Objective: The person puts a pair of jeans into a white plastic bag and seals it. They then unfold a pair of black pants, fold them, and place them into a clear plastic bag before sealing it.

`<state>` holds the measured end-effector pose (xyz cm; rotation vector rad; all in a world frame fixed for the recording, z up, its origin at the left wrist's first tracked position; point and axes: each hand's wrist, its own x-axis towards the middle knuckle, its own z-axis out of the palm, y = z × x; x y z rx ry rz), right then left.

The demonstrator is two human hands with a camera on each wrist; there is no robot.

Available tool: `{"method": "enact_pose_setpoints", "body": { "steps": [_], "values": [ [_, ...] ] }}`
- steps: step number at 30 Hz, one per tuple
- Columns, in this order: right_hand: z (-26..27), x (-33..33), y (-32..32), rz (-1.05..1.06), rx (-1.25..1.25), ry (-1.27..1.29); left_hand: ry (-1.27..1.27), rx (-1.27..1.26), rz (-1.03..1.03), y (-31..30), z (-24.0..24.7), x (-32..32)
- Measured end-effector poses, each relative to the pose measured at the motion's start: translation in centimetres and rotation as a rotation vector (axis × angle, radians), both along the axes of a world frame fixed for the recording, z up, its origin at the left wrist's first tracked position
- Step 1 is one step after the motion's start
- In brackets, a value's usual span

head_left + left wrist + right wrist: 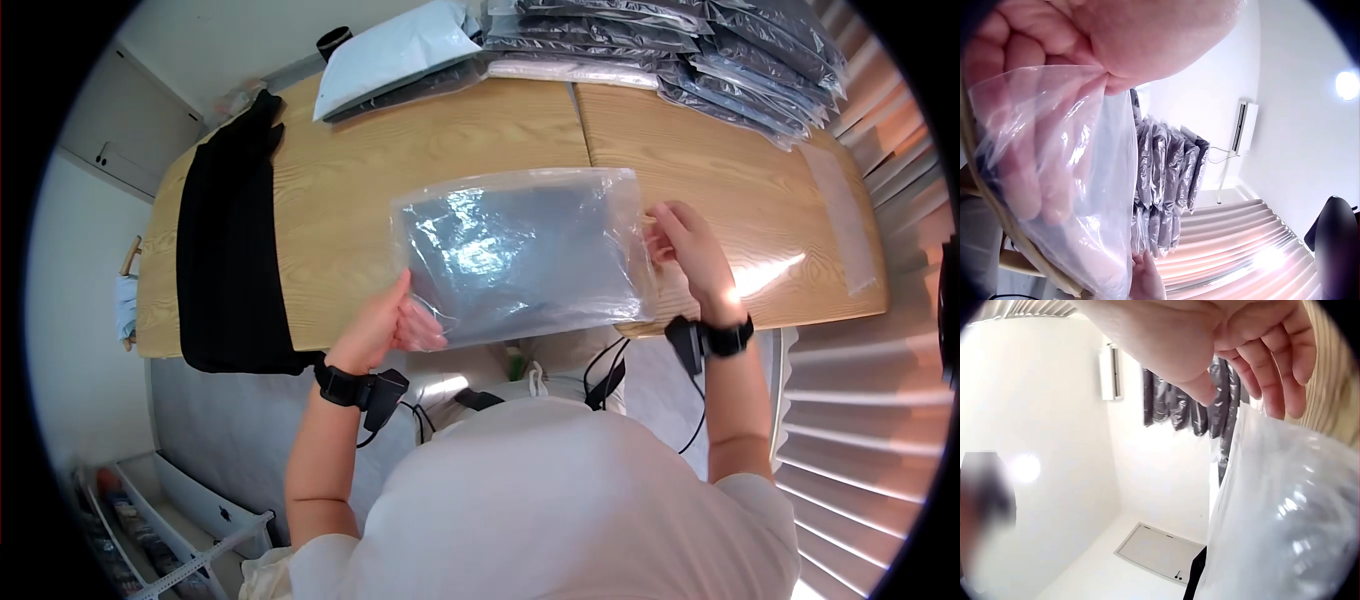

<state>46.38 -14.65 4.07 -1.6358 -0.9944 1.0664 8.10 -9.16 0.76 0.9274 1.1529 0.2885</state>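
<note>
A clear plastic bag (pixel 520 255) with a flat dark grey folded piece inside lies at the table's near edge, its lower left part past the edge. My left hand (pixel 395 320) pinches the bag's lower left corner. In the left wrist view the thumb is over the film and the fingers (pixel 1054 181) show through it from behind. Beside the bag's right edge is my right hand (pixel 688 245), its fingers loosely bent and holding nothing. The right wrist view shows those fingers (pixel 1266 369) just past the bag's edge.
A black folded garment (pixel 230 240) lies along the table's left side. At the back stand a white packet (pixel 400 55) and stacks of bagged dark clothes (pixel 600 35). A translucent strip (pixel 838 215) lies at the right. Cables (pixel 605 365) hang by the near edge.
</note>
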Motion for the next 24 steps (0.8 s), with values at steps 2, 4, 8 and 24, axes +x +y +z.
{"method": "enact_pose_setpoints", "body": {
  "steps": [2,4,8,24],
  "values": [
    [-0.5,-0.8,-3.3,-0.105,-0.001,-0.061,-0.003,0.006,-0.008,-0.1,0.1,-0.1],
    [-1.4,-2.9,-6.1,-0.152,0.035,-0.049,-0.002,0.021,-0.017,-0.1,0.4,0.1],
    [-3.6,-5.2,-7.4,-0.215,0.118,-0.208,-0.003,0.057,-0.045,0.2,0.0,-0.2],
    [-4.3,-1.5,-7.5,-0.527,0.194,-0.383,-0.046,0.435,0.213,-3.2,0.1,-0.7]
  ]
}}
